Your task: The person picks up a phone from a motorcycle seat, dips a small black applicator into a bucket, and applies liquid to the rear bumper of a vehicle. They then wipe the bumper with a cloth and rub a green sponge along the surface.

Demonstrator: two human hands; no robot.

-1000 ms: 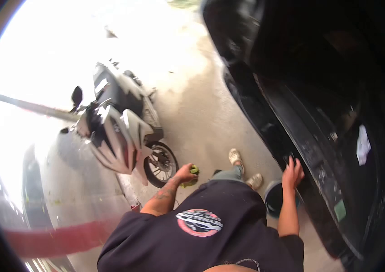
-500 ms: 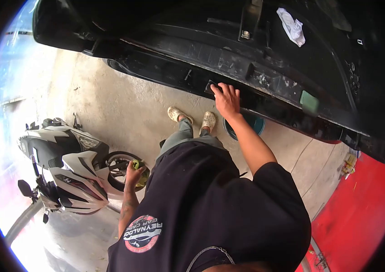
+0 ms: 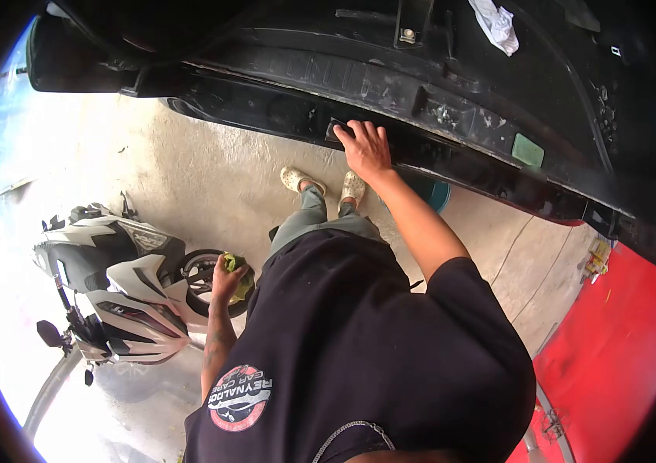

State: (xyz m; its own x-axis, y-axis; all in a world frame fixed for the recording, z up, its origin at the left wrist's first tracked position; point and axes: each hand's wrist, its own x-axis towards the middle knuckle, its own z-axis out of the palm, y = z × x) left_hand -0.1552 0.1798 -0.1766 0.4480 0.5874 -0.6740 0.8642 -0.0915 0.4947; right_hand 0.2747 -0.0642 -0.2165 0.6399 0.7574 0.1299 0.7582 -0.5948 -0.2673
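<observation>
My right hand (image 3: pixel 369 152) presses a small dark flat pad (image 3: pixel 334 130) against the glossy black bumper (image 3: pixel 266 117) of a vehicle. Its fingers are bent over the pad, which is partly hidden beneath them. Low on the left, my left hand (image 3: pixel 224 284) grips a crumpled yellow-green cloth (image 3: pixel 242 287) beside my leg, away from the bumper. On the ledge above the bumper, right of my right hand, lies a green rectangular pad (image 3: pixel 528 150).
A white cloth (image 3: pixel 495 28) lies inside the black cargo area. Below the bumper a teal bucket (image 3: pixel 439 194) stands on the concrete floor, partly hidden by my right arm. A white and black motorcycle (image 3: pixel 112 282) is parked at the left. Red flooring (image 3: pixel 613 347) lies at the right.
My right hand has slid the dark pad a little to the left along the bumper. My left hand still holds the cloth. The view has shifted slightly.
</observation>
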